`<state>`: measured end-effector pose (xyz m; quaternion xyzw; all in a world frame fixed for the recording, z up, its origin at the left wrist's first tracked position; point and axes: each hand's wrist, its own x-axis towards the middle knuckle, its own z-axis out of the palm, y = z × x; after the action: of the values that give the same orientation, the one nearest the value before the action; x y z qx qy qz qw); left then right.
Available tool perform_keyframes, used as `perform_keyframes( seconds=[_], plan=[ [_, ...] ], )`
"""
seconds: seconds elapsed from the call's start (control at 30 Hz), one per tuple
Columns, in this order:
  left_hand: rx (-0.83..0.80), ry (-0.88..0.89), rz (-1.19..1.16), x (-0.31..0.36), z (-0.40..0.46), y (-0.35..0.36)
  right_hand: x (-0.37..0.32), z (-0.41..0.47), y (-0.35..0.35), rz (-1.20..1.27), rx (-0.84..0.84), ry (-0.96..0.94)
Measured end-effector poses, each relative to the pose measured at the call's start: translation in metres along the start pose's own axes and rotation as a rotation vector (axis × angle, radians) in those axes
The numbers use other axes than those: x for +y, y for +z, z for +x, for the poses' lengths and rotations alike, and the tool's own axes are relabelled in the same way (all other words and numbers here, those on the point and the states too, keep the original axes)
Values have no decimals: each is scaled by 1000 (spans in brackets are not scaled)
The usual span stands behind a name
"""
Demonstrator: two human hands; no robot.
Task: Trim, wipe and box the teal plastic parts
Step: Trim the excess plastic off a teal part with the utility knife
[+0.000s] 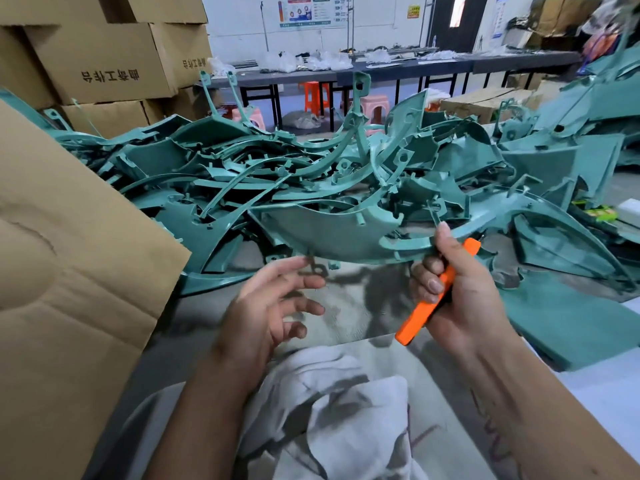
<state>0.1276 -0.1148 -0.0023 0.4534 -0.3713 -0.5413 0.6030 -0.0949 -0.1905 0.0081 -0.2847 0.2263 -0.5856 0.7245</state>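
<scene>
At twelve o'clock from my lap, the teal plastic part [332,233] hangs over the table edge [595,393], its right end pinched between my right hand's [460,289] thumb and forefinger, while the other fingers curl round the orange knife [436,292]. My left hand [273,306] is spread and loose, holding nothing, fingertips just under the part's lower rim at ten o'clock. Thin, curved shell: I judge it light, springy, glossy-slick, with fragile pegs; best gripped along the stiff rim. Behind, the teal pile [311,161]; rag [332,410] at six; cardboard flap [69,271] at nine.
</scene>
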Motion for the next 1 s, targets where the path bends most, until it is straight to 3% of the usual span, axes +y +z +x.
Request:
perform_keyframes(
  seconds=[0.1, 0.2, 0.33, 0.43, 0.5, 0.57, 0.63, 0.73, 0.87, 1.0],
  plan=[
    [2, 51, 143, -13, -2, 1, 3, -3, 6, 4, -6, 79],
    [83, 74, 140, -18, -2, 2, 5, -6, 10, -76, -80, 192],
    [14, 129, 33, -17, -3, -2, 6, -6, 11, -112, -69, 239],
    [143, 210, 89, -15, -3, 4, 8, -6, 11, -133, -26, 190],
    [267, 221, 6, -12, -2, 9, 8, -5, 10, -154, 3, 160],
    [291, 222, -151, -7, -1, 12, 7, -5, 7, -188, 42, 130],
    [234, 228, -346, -2, -1, 10, 8, -5, 5, -355, 118, 25],
    [204, 230, -514, 3, -1, 4, 16, -12, 6, -800, 150, -267],
    [235, 177, -537, 3, -2, 0, 31, -20, 12, -1097, 62, -590],
    [289, 12, -797, 6, 0, 5, 37, -23, 20, -1371, -130, -926]
  ],
)
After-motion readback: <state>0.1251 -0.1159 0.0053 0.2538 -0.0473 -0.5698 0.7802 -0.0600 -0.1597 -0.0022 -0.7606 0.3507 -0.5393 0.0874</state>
